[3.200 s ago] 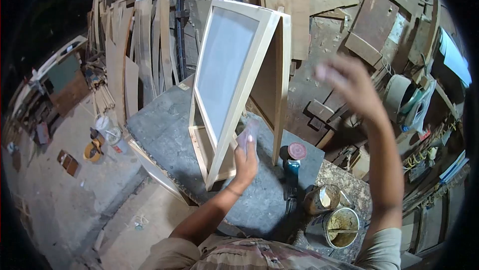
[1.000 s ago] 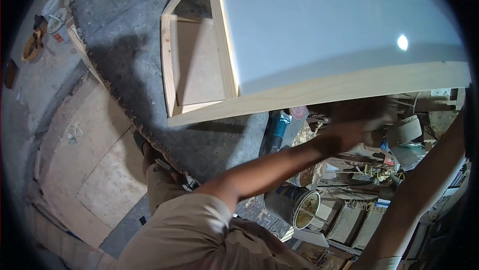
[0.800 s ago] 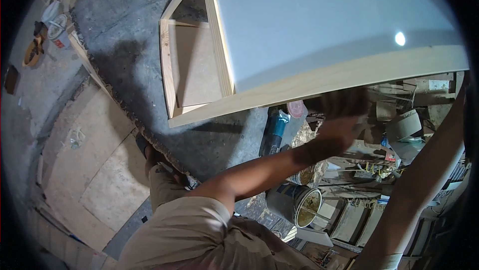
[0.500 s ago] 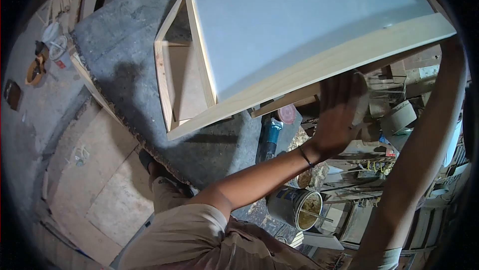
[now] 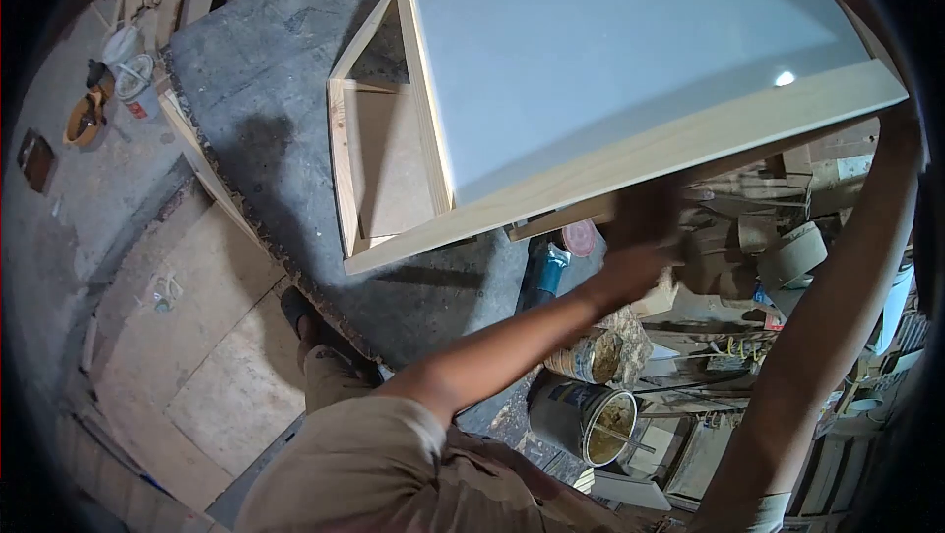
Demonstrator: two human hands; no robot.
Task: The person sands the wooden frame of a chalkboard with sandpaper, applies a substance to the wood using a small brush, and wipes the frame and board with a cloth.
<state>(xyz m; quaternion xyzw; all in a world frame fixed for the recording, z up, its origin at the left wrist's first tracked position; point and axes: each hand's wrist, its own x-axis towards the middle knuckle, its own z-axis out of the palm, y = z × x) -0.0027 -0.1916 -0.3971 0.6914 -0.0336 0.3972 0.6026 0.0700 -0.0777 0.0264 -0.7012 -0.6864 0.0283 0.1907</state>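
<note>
A pale wooden frame (image 5: 630,183) with a smooth bluish-white panel (image 5: 630,61) is in front of me, over the grey tabletop (image 5: 246,70). An open triangular section with a brown board (image 5: 399,169) shows at the frame's left end. Below the lower rail is my left hand (image 5: 645,228), smeared by motion. Its fingers cannot be made out, nor whether it touches the wood. My right forearm (image 5: 837,326) reaches up to the frame's right corner. The right hand (image 5: 898,118) is mostly lost in the dark image edge, its fingers hidden.
A blue-green cylindrical tool (image 5: 547,272) lies on the table below the frame. Closer to me stands a bucket (image 5: 581,420) of yellowish-brown material with a stick in it. Offcuts and a roll of tape (image 5: 792,255) clutter the right. An orange bowl (image 5: 87,120) sits on the left floor.
My left hand, earlier with fingers extended under the lower rail, has moved down slightly and blurred. The view has shifted, so the frame appears slightly farther right.
</note>
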